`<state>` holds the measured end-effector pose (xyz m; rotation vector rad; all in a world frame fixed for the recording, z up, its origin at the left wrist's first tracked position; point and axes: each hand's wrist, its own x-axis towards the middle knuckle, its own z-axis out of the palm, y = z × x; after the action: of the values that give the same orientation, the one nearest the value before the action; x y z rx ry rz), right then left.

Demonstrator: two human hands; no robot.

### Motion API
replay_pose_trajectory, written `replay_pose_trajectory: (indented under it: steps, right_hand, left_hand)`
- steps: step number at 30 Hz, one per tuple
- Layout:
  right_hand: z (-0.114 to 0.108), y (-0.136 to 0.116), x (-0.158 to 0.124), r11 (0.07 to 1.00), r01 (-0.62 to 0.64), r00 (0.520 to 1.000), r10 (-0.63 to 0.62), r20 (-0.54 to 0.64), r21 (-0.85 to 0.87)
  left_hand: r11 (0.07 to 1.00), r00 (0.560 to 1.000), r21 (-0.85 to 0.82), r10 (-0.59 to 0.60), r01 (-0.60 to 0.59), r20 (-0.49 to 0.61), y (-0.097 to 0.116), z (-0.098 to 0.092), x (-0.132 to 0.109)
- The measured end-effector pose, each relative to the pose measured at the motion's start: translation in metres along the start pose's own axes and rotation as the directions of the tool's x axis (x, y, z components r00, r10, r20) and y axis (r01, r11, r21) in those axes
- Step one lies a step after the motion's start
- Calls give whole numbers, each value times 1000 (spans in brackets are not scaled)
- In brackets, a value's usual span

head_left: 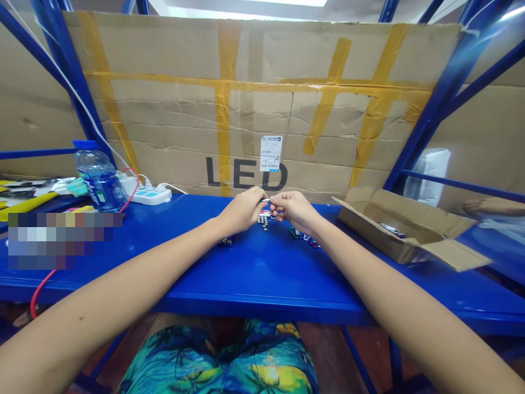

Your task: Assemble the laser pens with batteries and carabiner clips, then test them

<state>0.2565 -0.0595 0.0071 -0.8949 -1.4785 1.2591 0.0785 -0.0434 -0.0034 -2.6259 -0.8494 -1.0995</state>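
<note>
My left hand (245, 211) and my right hand (296, 209) meet above the blue table, both with fingers closed. Between their fingertips is a small green and silver piece (264, 201), mostly hidden, so its kind cannot be made out. Just beneath, small round silver parts (263, 220) lie in short rows, with red and silver pieces behind them. Close to my right wrist, several coloured carabiners (304, 236) in green, blue and red lie in a row. Dark small parts (225, 241) rest beside my left wrist, partly covered by it.
An open cardboard box (373, 235) sits to the right, with metallic items inside. On the left are a blue-capped bottle (100, 180), a white power strip (151, 195) and a red cable (133, 189). Taped cardboard (180, 126) walls off the back. Another person's hand (488, 206) shows at far right.
</note>
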Motion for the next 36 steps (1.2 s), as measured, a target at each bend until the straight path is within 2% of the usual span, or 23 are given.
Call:
replay_pose_trajectory:
  steps: [4,11,14,18,22,27,31,36]
  right_hand:
    - [1,0,-1,999,-9,1000,8,17,43]
    - [-1,3,4,993,120,990,-120,-73,-6]
    - [0,3,2,995,97,993,-99,-61,-36]
    - [6,-2,-3,1000,3,999,-3,-36,-3]
    - [10,-7,-6,998,-40,999,42,-32,54]
    - [5,-4,-2,999,41,998,-39,-54,26]
    - [2,0,1,996,91,992,-92,-89,-19]
    - [7,-3,-2,999,39,996,-40,-82,-11]
  left_hand:
    - [999,999,10,33,-33,-19,1,-2,-1]
    - [999,998,30,-31,32,-50,4,3,5]
    - [997,998,52,-61,60,9,3,2,3]
    - [994,997,95,-60,55,50,5,-4,-1]
    - [994,999,108,-23,19,33,10,-5,-1]
    - [989,993,96,-109,113,-47,15,-3,4]
    - [984,991,117,-136,134,14,16,-3,6]
    - [978,985,149,-155,143,70,18,-7,2]
